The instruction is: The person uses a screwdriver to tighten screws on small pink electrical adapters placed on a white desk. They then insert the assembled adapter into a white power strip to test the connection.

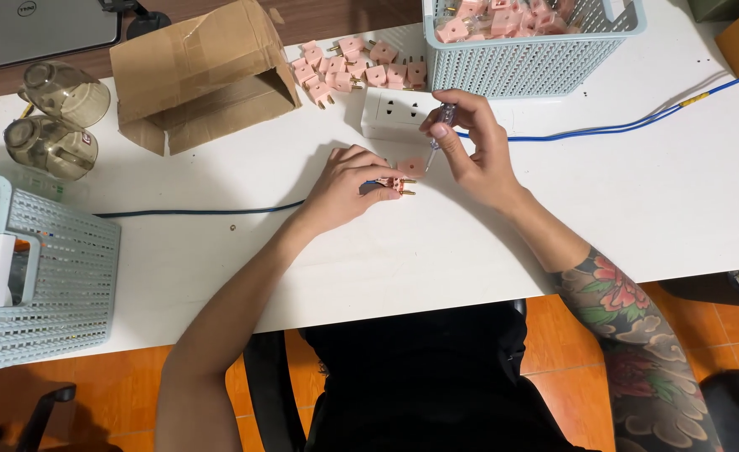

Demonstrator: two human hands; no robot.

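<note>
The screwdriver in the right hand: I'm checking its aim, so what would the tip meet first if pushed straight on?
The right hand angles the small screwdriver down-left, so it would likely first meet the pink plug pinned by the left hand; contact is unclear.

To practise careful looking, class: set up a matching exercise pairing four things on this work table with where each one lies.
Things:
1. cardboard box
2. loose pink plugs
3. glass mugs
4. small screwdriver

Places:
A. in the right hand
B. far left, lying on their sides
C. heaped beside the blue basket
D. open, left of the white power strip

Pairs: 1-D, 2-C, 3-B, 4-A
</note>
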